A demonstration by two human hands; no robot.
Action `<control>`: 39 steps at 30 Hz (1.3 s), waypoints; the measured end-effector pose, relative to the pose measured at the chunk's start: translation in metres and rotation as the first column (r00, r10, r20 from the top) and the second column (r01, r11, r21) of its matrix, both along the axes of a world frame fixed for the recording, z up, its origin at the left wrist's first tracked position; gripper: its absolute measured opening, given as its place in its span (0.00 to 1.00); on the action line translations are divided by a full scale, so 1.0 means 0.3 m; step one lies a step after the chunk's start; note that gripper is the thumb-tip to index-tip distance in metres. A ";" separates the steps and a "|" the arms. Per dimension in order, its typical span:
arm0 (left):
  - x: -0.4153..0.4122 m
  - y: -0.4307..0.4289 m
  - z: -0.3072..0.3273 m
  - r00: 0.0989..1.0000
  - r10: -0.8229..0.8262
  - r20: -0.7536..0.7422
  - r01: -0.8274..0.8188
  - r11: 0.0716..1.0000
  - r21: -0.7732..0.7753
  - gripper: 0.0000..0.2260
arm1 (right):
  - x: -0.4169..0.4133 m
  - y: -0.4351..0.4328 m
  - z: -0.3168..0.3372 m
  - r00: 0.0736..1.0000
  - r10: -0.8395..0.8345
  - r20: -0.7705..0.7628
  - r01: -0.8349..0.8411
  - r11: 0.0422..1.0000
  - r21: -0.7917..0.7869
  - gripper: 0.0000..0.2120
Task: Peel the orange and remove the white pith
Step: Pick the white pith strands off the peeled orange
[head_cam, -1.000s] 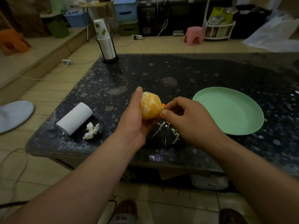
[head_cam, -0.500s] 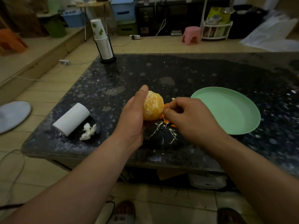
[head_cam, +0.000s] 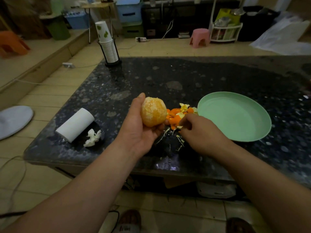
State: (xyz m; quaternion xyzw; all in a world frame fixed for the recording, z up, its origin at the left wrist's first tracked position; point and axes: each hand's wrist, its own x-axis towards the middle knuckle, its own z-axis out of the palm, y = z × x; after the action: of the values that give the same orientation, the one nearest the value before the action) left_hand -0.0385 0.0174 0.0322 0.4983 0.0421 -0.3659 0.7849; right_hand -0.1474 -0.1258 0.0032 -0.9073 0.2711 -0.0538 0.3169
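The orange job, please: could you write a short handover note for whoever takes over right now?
Left hand grips the orange, lifted over the table.
Right hand is low at the peel pile, fingers curled; blur hides whether it pinches anything.
Done: peel off, lying beside the green plate; pith strands on the table.
To do: white pith patches on the orange.
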 end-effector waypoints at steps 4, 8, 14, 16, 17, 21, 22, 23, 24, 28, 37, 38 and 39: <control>0.009 -0.004 -0.005 0.999 0.028 0.014 -0.029 1.000 0.004 0.27 | -0.004 0.020 0.031 0.991 -0.013 0.135 0.028 0.994 -0.108 0.12; 0.007 -0.003 -0.003 0.997 -0.011 0.071 0.011 1.000 -0.005 0.17 | -0.004 0.039 0.070 0.974 -0.005 0.227 0.006 1.000 -0.007 0.05; -0.008 -0.010 -0.002 0.970 -0.051 0.236 0.062 0.997 -0.041 0.09 | -0.019 0.075 0.118 0.899 -0.090 0.428 -0.010 0.974 0.225 0.06; -0.010 -0.013 -0.004 0.951 -0.038 0.307 0.048 0.998 -0.026 0.15 | -0.025 0.083 0.133 0.864 -0.085 0.497 -0.027 0.976 0.214 0.05; -0.011 -0.014 -0.007 0.943 -0.035 0.332 0.044 0.999 -0.019 0.21 | -0.028 0.088 0.139 0.848 -0.065 0.526 -0.045 0.980 0.193 0.04; -0.017 -0.016 -0.019 0.902 -0.043 0.429 0.042 0.999 0.012 0.19 | -0.037 0.099 0.140 0.823 -0.013 0.568 -0.059 0.992 0.108 0.05; -0.017 -0.016 -0.020 0.896 -0.043 0.441 0.039 0.999 0.018 0.17 | -0.037 0.099 0.137 0.822 -0.011 0.570 -0.051 0.994 0.092 0.05; -0.020 -0.017 -0.018 0.890 -0.045 0.454 0.039 0.999 0.022 0.17 | -0.037 0.098 0.135 0.823 -0.004 0.569 -0.042 0.997 0.067 0.04; -0.019 -0.015 -0.019 0.880 -0.047 0.473 0.038 0.999 0.028 0.17 | -0.037 0.097 0.132 0.827 0.002 0.563 -0.027 0.999 0.037 0.04; -0.017 -0.011 -0.032 0.826 -0.071 0.558 0.018 0.995 0.101 0.18 | -0.039 0.090 0.130 0.859 0.038 0.511 0.011 0.996 -0.093 0.01; -0.036 -0.018 -0.045 0.723 -0.096 0.684 -0.060 0.978 0.201 0.16 | -0.035 0.098 0.126 0.930 0.124 0.345 0.023 0.920 -0.392 0.09; -0.035 -0.022 -0.044 0.759 -0.079 0.647 -0.056 0.981 0.186 0.16 | -0.034 0.096 0.122 0.933 0.100 0.347 0.037 0.930 -0.367 0.09; -0.032 -0.025 -0.039 0.807 -0.050 0.588 -0.053 0.986 0.156 0.17 | -0.033 0.091 0.117 0.936 0.064 0.347 0.055 0.945 -0.323 0.09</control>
State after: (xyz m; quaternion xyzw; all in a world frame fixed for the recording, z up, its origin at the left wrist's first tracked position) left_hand -0.0482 0.0098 0.0205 0.6503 -0.1731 -0.1879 0.7154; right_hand -0.1573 -0.0985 0.0383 -0.9234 0.1950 -0.2594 0.2051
